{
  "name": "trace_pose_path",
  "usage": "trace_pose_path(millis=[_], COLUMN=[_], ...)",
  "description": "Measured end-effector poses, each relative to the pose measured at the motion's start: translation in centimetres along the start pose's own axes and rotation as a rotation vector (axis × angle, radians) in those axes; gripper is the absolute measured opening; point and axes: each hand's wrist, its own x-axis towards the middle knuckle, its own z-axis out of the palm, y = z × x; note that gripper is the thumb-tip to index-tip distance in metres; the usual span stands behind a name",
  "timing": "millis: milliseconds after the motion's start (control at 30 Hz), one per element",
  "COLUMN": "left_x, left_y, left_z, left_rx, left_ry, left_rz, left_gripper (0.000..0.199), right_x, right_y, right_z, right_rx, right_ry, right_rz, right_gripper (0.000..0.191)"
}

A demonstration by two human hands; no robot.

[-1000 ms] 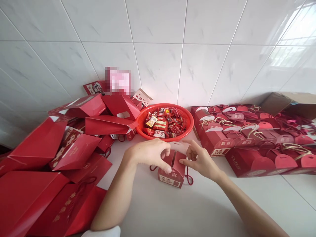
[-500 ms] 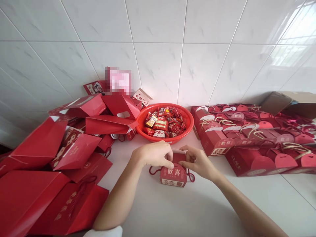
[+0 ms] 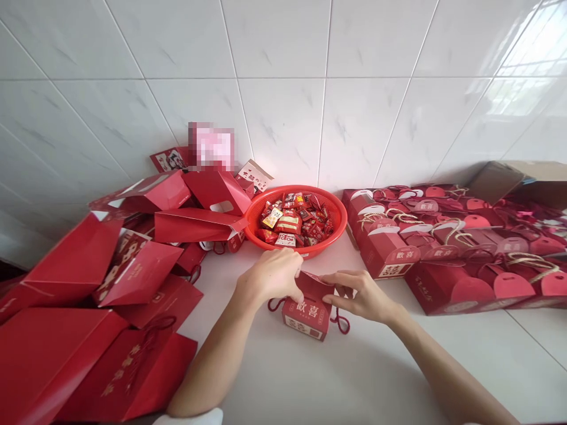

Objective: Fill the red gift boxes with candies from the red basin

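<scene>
A small red gift box with pale lettering stands on the white table in front of me, its top flaps raised. My left hand is bent over the box's left side, thumb and fingers gripping a flap. On the other side, my right hand touches the back flap near its right edge, its fingers apart and the thumb near the front flap. A dark red cord loops out at the box's right, another at its left. Behind the box sits a red basket of wrapped sweets.
Larger red boxes lie heaped on the left. Rows of closed red boxes with cord handles fill the right side, a brown carton behind them. A tiled wall runs along the back.
The small box has turned slightly and shifted a little left. My right hand's fingers have spread and moved slightly lower, while my left hand remains at the flap.
</scene>
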Motion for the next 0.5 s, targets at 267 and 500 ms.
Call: trace_pose_path(millis=[267,500], left_x=[0.7,2.3], left_y=[-0.6,-1.9], left_z=[0.6,0.6], left_rx=[-0.044,-0.222], left_ry=[0.024,-0.201], left_rz=[0.077,0.194], left_gripper=[0.033,0.024], right_x=[0.0,0.6], right_y=[0.0,-0.2], right_z=[-0.6,-2.0], right_rx=[-0.001,0.162], right_ry=[-0.066,-0.095], right_rz=[-0.053,0.261], right_gripper=[0.042,0.047])
